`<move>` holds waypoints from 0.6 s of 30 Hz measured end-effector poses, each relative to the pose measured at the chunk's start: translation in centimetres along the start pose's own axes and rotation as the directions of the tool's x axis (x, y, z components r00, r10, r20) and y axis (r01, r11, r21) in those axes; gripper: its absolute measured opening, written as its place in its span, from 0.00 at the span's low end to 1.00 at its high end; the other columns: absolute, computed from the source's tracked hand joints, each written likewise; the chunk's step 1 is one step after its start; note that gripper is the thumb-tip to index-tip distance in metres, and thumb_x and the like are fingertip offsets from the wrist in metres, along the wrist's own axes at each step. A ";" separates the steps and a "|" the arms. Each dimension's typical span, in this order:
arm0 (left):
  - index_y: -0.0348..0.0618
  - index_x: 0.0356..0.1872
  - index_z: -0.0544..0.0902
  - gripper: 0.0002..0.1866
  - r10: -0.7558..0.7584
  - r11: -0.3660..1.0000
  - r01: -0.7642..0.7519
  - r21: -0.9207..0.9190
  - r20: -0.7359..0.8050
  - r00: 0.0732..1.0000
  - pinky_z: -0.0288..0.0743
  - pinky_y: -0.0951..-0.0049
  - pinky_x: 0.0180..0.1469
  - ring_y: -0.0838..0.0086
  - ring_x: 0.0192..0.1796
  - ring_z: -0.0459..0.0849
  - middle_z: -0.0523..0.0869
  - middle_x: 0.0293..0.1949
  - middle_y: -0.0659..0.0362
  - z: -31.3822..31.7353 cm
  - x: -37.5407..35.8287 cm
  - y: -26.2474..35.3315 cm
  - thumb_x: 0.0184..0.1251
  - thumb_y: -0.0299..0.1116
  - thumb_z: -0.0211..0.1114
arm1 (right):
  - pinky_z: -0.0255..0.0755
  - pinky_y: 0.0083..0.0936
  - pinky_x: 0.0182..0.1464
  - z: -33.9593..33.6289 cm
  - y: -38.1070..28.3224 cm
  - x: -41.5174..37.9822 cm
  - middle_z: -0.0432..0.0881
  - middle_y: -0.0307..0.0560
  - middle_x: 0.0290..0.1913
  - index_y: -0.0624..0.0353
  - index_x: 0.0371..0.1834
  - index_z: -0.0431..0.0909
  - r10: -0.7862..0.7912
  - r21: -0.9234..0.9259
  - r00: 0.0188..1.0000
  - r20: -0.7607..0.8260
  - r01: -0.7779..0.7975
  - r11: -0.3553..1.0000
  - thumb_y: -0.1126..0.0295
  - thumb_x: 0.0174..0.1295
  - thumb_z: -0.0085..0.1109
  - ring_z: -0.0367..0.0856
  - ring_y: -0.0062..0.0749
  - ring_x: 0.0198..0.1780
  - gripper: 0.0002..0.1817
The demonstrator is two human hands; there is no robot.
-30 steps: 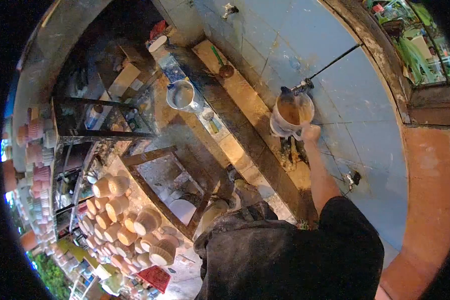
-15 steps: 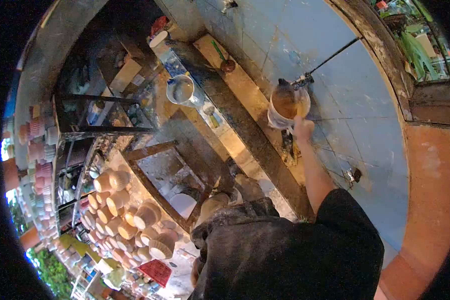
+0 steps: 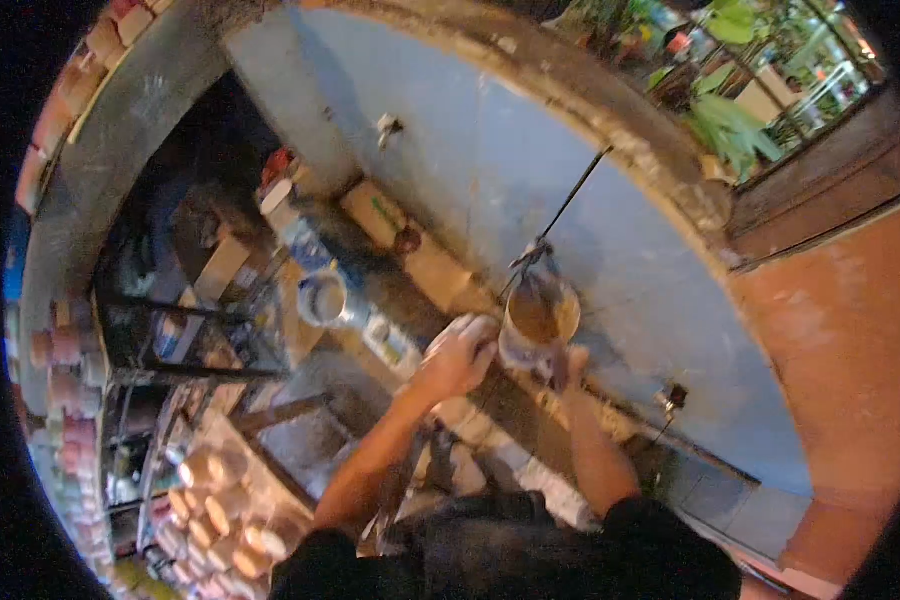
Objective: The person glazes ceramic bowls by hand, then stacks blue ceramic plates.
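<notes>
A white bucket (image 3: 525, 352) with brown contents stands on the ledge against the blue wall. My right hand (image 3: 574, 368) is closed at the bucket's near side, beside something dark; blur hides what it grips. My left hand (image 3: 452, 360) is to the left of the bucket, above the ledge and apart from the rim. Its fingers are curled and look pale at the front; whether a pale thing is in them I cannot make out. A dark cloth-like or plastic piece (image 3: 538, 288) hangs over the bucket's back rim.
Another white bucket (image 3: 322, 299) stands left on a plank. Many small clay pots (image 3: 225, 510) lie at lower left, near a dark metal rack (image 3: 190, 370). Taps (image 3: 388, 128) jut from the blue wall (image 3: 450, 190). A brown bowl (image 3: 407, 240) sits on the ledge.
My left hand has come up into view beside the bucket. My right hand has moved from the bucket's right rim to its near side. The view has turned and shifted.
</notes>
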State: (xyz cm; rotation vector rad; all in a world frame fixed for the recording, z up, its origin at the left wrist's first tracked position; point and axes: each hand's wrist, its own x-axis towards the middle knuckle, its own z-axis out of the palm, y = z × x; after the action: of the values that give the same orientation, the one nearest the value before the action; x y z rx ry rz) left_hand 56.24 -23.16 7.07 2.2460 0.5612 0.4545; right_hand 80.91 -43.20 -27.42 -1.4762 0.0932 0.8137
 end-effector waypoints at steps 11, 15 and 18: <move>0.40 0.47 0.77 0.15 -0.017 0.842 0.064 0.535 -0.092 0.996 0.77 0.61 0.44 0.57 0.45 0.82 0.78 0.43 0.49 13.8 14.1 -12.2 0.59 0.33 0.59 | 0.68 0.30 0.30 -8.9 -6.4 -17.9 0.77 0.42 0.27 0.65 0.33 0.77 -0.246 -0.593 0.968 0.042 0.222 0.774 0.66 0.58 0.64 0.74 0.26 0.29 0.12; 0.49 0.40 0.81 0.09 -0.064 0.898 0.047 0.437 0.023 0.998 0.77 0.60 0.43 0.60 0.44 0.82 0.79 0.42 0.56 9.1 15.7 -9.8 0.59 0.34 0.59 | 0.68 0.29 0.32 -12.3 -7.1 -22.1 0.77 0.44 0.32 0.65 0.36 0.75 -0.160 -0.766 0.987 -0.010 0.096 0.635 0.60 0.59 0.60 0.74 0.27 0.31 0.16; 0.50 0.36 0.83 0.07 0.048 0.919 -0.081 0.385 0.094 0.994 0.77 0.59 0.43 0.59 0.44 0.82 0.80 0.45 0.57 10.3 17.8 -16.9 0.60 0.33 0.58 | 0.67 0.27 0.32 -12.9 -8.8 -26.9 0.76 0.45 0.31 0.64 0.34 0.73 -0.048 -0.714 0.999 -0.021 0.018 0.700 0.55 0.60 0.56 0.72 0.27 0.30 0.19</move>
State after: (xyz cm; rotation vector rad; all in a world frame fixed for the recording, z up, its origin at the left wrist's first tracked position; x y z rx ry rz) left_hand 71.88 -9.57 -9.63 2.6567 0.5743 0.2989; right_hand 71.17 -65.22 -7.72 -2.2304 -0.2581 0.8322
